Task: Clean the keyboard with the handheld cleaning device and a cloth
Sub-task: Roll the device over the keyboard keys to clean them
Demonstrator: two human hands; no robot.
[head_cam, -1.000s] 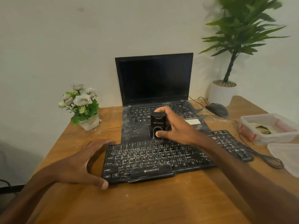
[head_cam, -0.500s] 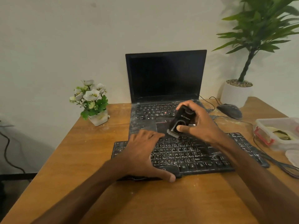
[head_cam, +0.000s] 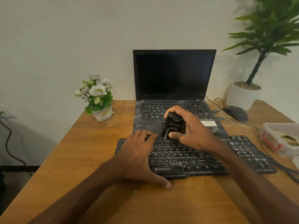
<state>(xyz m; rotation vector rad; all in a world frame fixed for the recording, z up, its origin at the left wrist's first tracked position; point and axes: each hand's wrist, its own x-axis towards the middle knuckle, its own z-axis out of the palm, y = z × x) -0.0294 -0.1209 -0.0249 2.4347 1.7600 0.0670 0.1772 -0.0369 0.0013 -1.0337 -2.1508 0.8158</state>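
Fingers of the right hand [head_cam: 191, 131] curl around a small black cleaning device [head_cam: 172, 126], thumb across its lower front, the other fingers wrapped over its top and far side. The device stands nearly upright, leaning a little toward the laptop [head_cam: 174, 75], and its lower end meets the top row of the dusty black keyboard [head_cam: 202, 156], left of the middle. The right forearm runs in from the lower right corner and crosses above the keyboard's right half.

The left hand [head_cam: 139, 157] lies flat and spread, palm down, over the left end of the keyboard. Its fingertips reach toward the top row, just beside the foot of the device, and the thumb rests on the wooden table [head_cam: 72, 159] at the keyboard's front edge. It grips nothing. The left forearm comes in from the lower left.

The keyboard lies just in front of the open laptop, whose own keys are also dusty.
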